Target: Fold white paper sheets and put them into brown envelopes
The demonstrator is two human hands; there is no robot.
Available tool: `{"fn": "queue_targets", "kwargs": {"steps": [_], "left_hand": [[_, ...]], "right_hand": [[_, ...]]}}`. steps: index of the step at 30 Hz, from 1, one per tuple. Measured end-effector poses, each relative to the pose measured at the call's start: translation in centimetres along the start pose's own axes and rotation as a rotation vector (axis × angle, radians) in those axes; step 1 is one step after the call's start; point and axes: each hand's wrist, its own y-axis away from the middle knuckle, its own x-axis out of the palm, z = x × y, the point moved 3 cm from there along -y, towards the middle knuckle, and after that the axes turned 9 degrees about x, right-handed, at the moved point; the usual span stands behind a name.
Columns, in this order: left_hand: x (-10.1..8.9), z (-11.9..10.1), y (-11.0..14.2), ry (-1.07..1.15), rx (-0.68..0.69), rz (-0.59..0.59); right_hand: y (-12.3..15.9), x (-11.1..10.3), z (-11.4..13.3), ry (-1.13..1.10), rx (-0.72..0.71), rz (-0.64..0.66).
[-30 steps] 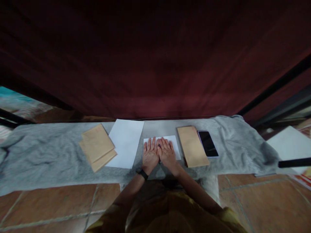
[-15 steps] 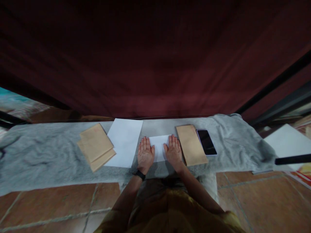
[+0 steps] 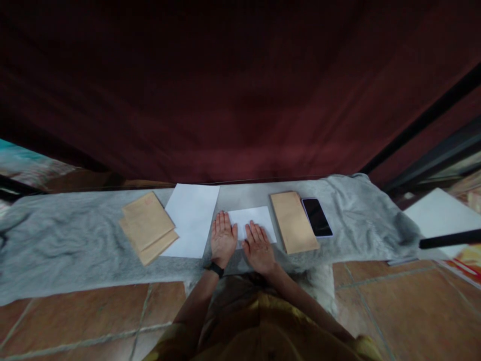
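A small folded white paper (image 3: pixel 252 219) lies on the grey cloth (image 3: pixel 75 240) in front of me. My left hand (image 3: pixel 222 237) rests flat at the paper's left edge, fingers stretched out, a black band on its wrist. My right hand (image 3: pixel 258 245) lies flat on the paper's near edge, fingers extended and holding nothing.
A larger white sheet (image 3: pixel 191 218) lies left of the hands, with a stack of brown envelopes (image 3: pixel 148 226) beyond it. Right of the paper are another brown envelope (image 3: pixel 293 220) and a dark phone (image 3: pixel 316 216). A dark red curtain (image 3: pixel 240 100) hangs behind. Tiled floor (image 3: pixel 75 321) lies below.
My hands went from side by side on the paper to spread at its edges. Now the right hand has slid back toward me and the middle, while the left stays at the left edge.
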Motion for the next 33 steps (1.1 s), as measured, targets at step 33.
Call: {"fn": "queue_targets", "kwargs": {"steps": [33], "left_hand": [[-2.5, -2.4, 5.1, 0.019, 0.063, 0.133]], "right_hand": [[1.3, -1.6, -3.3, 0.077, 0.184, -0.075]]}}
